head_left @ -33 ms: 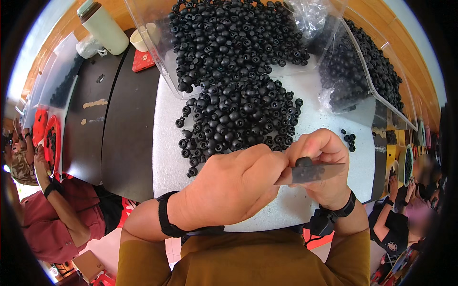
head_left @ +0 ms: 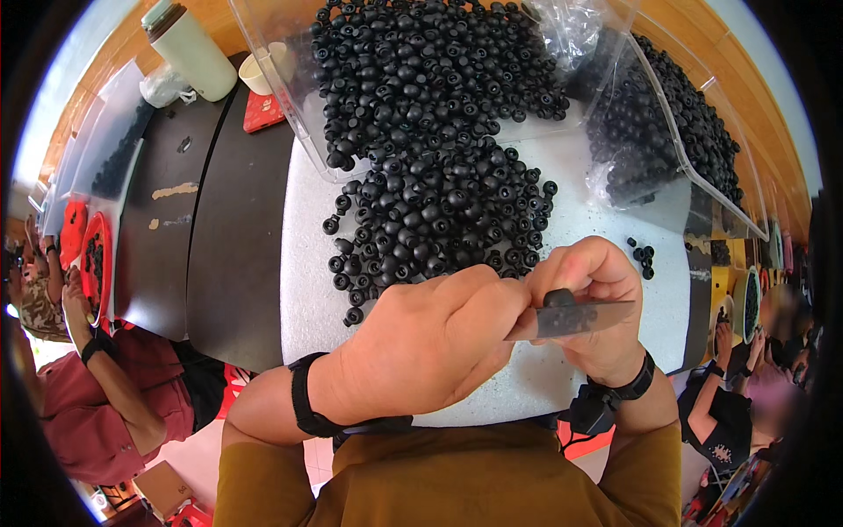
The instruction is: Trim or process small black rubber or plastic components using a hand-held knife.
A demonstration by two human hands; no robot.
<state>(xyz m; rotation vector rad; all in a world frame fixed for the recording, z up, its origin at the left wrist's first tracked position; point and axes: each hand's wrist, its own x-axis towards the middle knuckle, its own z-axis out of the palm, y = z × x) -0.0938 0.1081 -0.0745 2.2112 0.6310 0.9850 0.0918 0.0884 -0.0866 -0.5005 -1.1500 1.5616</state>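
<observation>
In front of my body, my left hand is closed around the handle end of a small knife, its knuckles hiding the grip. The flat grey blade points right, across my right hand. Fingers of that right hand curl round a small black round piece, which sits against the blade's upper edge. Just beyond both hands lies a loose pile of black round pieces, many showing a hole in one end. The pile rests on a white foam sheet.
A tipped clear bin full of such pieces stands behind the pile. Another clear bin stands at right. A few pieces lie apart on the foam. Far left are a pale bottle and cup. People work at both sides.
</observation>
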